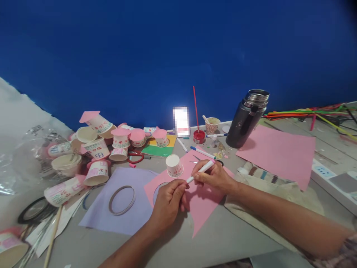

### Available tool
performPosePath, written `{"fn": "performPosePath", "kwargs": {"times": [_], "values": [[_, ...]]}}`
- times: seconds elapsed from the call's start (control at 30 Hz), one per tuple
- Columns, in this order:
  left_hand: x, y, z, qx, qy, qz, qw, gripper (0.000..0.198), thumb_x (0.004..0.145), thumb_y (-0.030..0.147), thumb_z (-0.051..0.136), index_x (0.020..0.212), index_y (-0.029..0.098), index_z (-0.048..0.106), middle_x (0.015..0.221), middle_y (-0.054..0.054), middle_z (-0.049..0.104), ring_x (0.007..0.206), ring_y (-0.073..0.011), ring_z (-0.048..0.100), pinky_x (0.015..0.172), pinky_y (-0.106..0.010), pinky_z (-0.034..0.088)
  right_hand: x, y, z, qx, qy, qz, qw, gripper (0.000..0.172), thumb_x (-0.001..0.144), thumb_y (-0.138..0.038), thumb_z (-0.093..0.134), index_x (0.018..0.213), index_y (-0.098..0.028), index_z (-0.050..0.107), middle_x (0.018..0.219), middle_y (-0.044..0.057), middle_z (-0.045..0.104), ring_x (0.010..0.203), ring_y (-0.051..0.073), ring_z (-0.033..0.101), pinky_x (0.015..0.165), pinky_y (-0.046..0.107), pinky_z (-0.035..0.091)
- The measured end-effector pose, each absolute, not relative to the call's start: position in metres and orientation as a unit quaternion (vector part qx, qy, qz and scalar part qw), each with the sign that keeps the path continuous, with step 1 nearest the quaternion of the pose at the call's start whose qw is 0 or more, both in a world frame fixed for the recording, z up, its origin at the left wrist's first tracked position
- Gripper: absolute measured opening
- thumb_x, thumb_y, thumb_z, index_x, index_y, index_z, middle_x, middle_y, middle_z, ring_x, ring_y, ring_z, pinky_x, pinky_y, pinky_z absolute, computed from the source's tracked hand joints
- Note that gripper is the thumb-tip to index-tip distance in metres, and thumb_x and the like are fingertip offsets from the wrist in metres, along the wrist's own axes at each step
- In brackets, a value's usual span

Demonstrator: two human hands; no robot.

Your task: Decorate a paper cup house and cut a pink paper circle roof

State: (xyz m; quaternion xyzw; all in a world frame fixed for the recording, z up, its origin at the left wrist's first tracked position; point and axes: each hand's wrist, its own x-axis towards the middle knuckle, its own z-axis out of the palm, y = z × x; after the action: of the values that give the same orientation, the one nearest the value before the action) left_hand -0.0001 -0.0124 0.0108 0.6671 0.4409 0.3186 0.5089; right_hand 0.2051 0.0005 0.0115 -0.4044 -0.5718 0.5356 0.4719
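Bare forearms angled inward, left hand curled, right hand pinching, both close together

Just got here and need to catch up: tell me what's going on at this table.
A person has a white marker with a pink end in their right-hand grip. The left-hand grip is at its lower end; whether it holds the marker too is hard to tell. A pink sheet lies beneath, and a decorated paper cup stands just beyond the hands. To the left are a purple sheet with a ring on it and more decorated cups.
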Motion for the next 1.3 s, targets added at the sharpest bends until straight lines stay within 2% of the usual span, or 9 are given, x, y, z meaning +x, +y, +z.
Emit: {"fn": "performPosePath", "kwargs": {"times": [0.17, 0.33, 0.43, 0.53, 0.67, 0.77, 0.87, 1.0, 1.3], "values": [[0.004, -0.006, 0.005, 0.667, 0.442, 0.275, 0.533, 0.036, 0.097, 0.049, 0.053, 0.084, 0.019, 0.067, 0.054, 0.003, 0.062, 0.047, -0.0122, 0.053, 0.05, -0.023, 0.04, 0.236, 0.012, 0.019, -0.454, -0.608, 0.503, 0.413, 0.038, 0.083, -0.053, 0.077, 0.098, -0.018, 0.075, 0.064, 0.002, 0.073, 0.046, 0.012, 0.06, 0.044, 0.021, 0.044], [0.001, -0.004, 0.001, 0.675, 0.466, 0.286, 0.496, 0.041, 0.095, 0.051, 0.059, 0.115, 0.017, 0.07, 0.057, 0.005, 0.059, 0.051, -0.0137, 0.053, 0.054, -0.024, 0.04, 0.265, 0.032, 0.017, -0.519, -0.636, 0.436, 0.37, 0.028, 0.086, -0.046, 0.072, 0.084, -0.018, 0.071, 0.07, 0.004, 0.076, 0.05, 0.013, 0.062, 0.047, 0.023, 0.046], [-0.006, -0.002, 0.007, 0.688, 0.481, 0.34, 0.424, 0.038, 0.097, 0.049, 0.055, 0.108, 0.017, 0.072, 0.055, 0.006, 0.052, 0.053, -0.0133, 0.049, 0.054, -0.024, 0.038, 0.272, 0.041, 0.013, -0.569, -0.646, 0.369, 0.351, 0.028, 0.091, -0.044, 0.063, 0.087, -0.019, 0.072, 0.072, 0.005, 0.076, 0.053, 0.014, 0.062, 0.049, 0.024, 0.045], [-0.012, 0.0, 0.016, 0.7, 0.471, 0.385, 0.373, 0.034, 0.098, 0.043, 0.053, 0.091, 0.017, 0.073, 0.056, 0.005, 0.05, 0.053, -0.0125, 0.048, 0.054, -0.024, 0.038, 0.273, 0.045, 0.011, -0.601, -0.678, 0.283, 0.314, 0.017, 0.087, -0.033, 0.067, 0.08, -0.019, 0.074, 0.075, 0.006, 0.076, 0.068, 0.02, 0.067, 0.063, 0.028, 0.048], [-0.019, 0.003, 0.021, 0.724, 0.464, 0.403, 0.313, 0.027, 0.099, 0.036, 0.054, 0.09, 0.019, 0.072, 0.058, 0.004, 0.054, 0.054, -0.0122, 0.051, 0.055, -0.023, 0.041, 0.271, 0.043, 0.014, -0.627, -0.704, 0.159, 0.295, 0.009, 0.083, -0.022, 0.07, 0.075, -0.021, 0.074, 0.097, 0.01, 0.078, 0.1, 0.027, 0.066, 0.087, 0.034, 0.045], [-0.023, 0.006, 0.021, 0.766, 0.438, 0.428, 0.194, 0.021, 0.101, 0.029, 0.054, 0.099, 0.02, 0.072, 0.075, 0.0, 0.065, 0.065, -0.0142, 0.059, 0.062, -0.025, 0.048, 0.272, 0.04, 0.018, -0.662, -0.682, 0.099, 0.296, 0.018, 0.091, -0.027, 0.063, 0.078, -0.021, 0.074, 0.094, 0.01, 0.078, 0.095, 0.026, 0.066, 0.081, 0.033, 0.042], [-0.025, 0.012, 0.017, 0.814, 0.4, 0.417, 0.054, 0.025, 0.1, 0.025, 0.054, 0.12, 0.02, 0.068, 0.11, -0.01, 0.071, 0.102, -0.0236, 0.068, 0.089, -0.036, 0.056, 0.276, 0.04, 0.021, -0.705, -0.64, 0.068, 0.299, 0.024, 0.094, -0.033, 0.058, 0.079, -0.023, 0.074, 0.085, 0.006, 0.078, 0.079, 0.023, 0.066, 0.067, 0.031, 0.037], [-0.026, 0.023, 0.007, 0.877, 0.367, 0.305, -0.047, 0.055, 0.097, 0.025, 0.056, 0.15, 0.017, 0.046, 0.149, -0.021, 0.056, 0.139, -0.036, 0.053, 0.112, -0.053, 0.046, 0.285, 0.043, 0.023, -0.737, -0.593, 0.056, 0.321, 0.023, 0.093, -0.035, 0.058, 0.085, -0.023, 0.076, 0.082, 0.004, 0.079, 0.075, 0.022, 0.067, 0.063, 0.03, 0.036], [-0.029, 0.033, -0.014, 0.889, 0.361, 0.267, -0.094, 0.065, 0.098, 0.027, 0.056, 0.157, 0.017, 0.033, 0.154, -0.023, 0.052, 0.146, -0.0393, 0.048, 0.115, -0.057, 0.039, 0.295, 0.068, 0.001, -0.753, -0.563, 0.084, 0.329, 0.036, 0.086, -0.017, 0.064, 0.121, -0.017, 0.07, 0.114, 0.011, 0.08, 0.088, 0.022, 0.075, 0.075, 0.027, 0.05]]}}
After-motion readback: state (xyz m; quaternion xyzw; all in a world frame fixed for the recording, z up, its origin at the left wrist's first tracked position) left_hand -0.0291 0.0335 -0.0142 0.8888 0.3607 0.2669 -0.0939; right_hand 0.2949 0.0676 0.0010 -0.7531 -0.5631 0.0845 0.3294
